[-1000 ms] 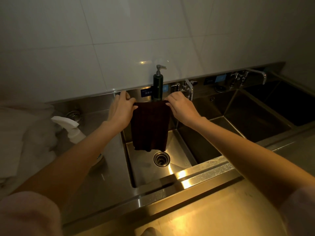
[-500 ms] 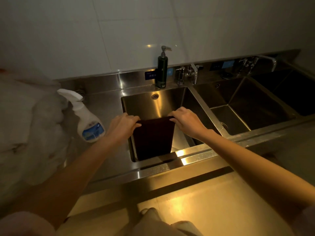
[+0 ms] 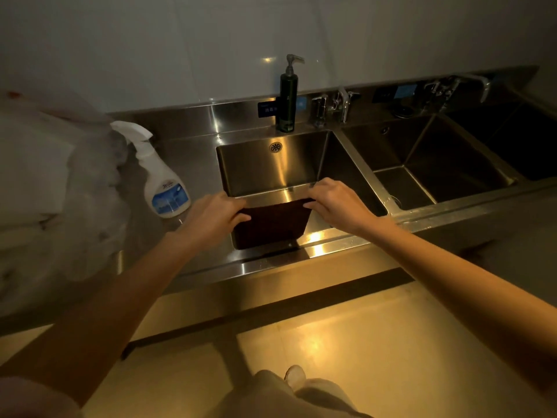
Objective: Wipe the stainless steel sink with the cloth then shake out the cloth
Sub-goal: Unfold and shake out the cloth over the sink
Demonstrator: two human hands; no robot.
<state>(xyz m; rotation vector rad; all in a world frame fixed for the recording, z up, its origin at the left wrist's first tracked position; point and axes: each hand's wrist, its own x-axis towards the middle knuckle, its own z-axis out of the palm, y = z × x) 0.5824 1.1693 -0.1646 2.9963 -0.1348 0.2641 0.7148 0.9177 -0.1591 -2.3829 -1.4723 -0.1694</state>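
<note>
- head cam: left hand & right hand each pinch a top corner of dark cloth, hands apart w/ cloth stretched between
- cloth hangs over near part of left sink basin
- spray bottle on counter left of basin, soap pump behind it by faucet

Dim, warm yellow light — glare streaks on the sink front rim and a glossy patch on the floor. Corners fall dark; wide-angle bending curves the edges — left side soft, blurred.
</note>
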